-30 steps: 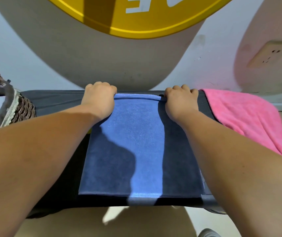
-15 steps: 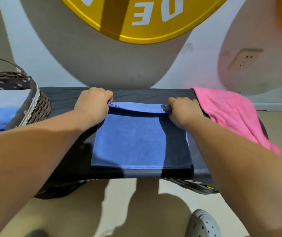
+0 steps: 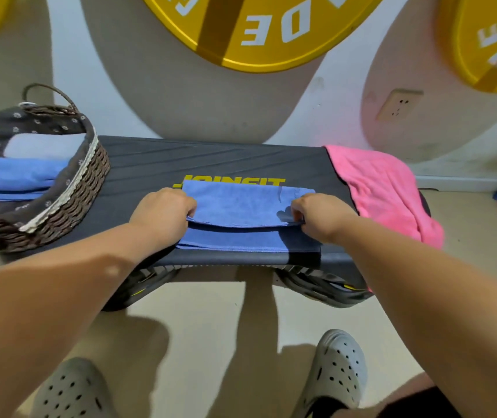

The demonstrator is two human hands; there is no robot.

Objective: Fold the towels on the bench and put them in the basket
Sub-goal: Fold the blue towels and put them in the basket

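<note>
**Blue towel mid-fold at the near edge**

My left hand [image 3: 162, 212] and right hand [image 3: 321, 217] each pinch one end of the blue towel's [image 3: 238, 203] raised flap, above its lower layer at the front of the tabletop [image 3: 181, 161]. My fingertips are tucked under, so I can't quite tell how many layers I hold. If one grip slips, the fold may land crooked or slide off the front. The pink towel [image 3: 383, 188] lies right, the basket [image 3: 75, 188] left.

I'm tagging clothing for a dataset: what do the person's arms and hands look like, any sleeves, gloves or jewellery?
The left forearm and right forearm are bare to the frame edge, with no sleeves. The left hand and right hand show no gloves, watch or bands.
</note>
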